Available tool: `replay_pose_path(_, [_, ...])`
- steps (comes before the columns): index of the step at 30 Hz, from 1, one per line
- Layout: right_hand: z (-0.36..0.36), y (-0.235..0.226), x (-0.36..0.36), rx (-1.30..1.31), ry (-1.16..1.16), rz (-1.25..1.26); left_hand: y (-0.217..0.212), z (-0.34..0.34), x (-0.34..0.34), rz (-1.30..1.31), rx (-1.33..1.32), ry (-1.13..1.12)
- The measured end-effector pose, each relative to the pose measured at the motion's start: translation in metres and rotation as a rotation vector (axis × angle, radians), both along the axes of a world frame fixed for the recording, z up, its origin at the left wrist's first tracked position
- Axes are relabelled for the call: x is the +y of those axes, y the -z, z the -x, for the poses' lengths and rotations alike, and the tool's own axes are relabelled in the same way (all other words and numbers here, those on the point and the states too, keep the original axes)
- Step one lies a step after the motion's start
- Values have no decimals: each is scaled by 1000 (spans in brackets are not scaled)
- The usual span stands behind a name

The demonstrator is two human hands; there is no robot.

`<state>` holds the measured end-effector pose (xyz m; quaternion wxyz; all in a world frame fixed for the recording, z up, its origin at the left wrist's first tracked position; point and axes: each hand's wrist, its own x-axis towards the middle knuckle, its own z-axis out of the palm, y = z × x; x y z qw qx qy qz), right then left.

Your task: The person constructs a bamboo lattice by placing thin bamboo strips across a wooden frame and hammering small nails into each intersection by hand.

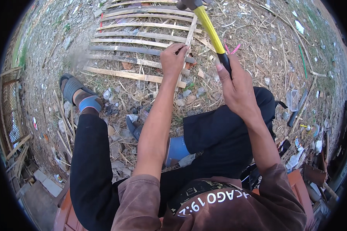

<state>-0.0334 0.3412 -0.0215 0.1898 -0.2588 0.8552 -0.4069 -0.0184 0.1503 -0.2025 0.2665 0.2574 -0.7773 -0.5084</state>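
My right hand (237, 86) grips the black handle end of a hammer (210, 29) with a yellow shaft. The hammer is raised, its metal head at the top edge and partly cut off. My left hand (172, 59) is closed in a pinch at a narrow wooden cross strip (191, 30); whatever lies between the fingertips is too small to make out. That strip crosses the right ends of several long, thin slats (119, 74), which look like split bamboo or wood. They lie side by side with gaps between them, forming a grid on the ground.
Dry straw, stones and litter cover the ground. To the right lie a clear plastic container (292, 101), a knife-like tool with a dark handle (293, 118) and a thin green stick (302, 61). I sit on a reddish chair (298, 184). A lattice panel (13, 111) stands far left.
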Motion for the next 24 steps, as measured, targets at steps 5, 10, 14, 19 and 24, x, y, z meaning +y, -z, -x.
replay_pose_path(5, [-1, 67, 25, 64, -37, -183, -7, 8, 11, 31, 20, 17])
replay_pose_path(10, [9, 34, 10, 17, 29, -52, 1, 0, 2, 67, 5, 9])
replay_pose_path(14, [0, 35, 6, -5, 9, -111, 2, 0, -2, 72, 2, -11])
replay_pose_path(19, [6, 56, 10, 23, -61, -167, 0, 6, 5, 45, -11, -18])
replay_pose_path(24, [13, -9, -9, 103, -14, -5, 5, 3, 2, 62, 20, -21])
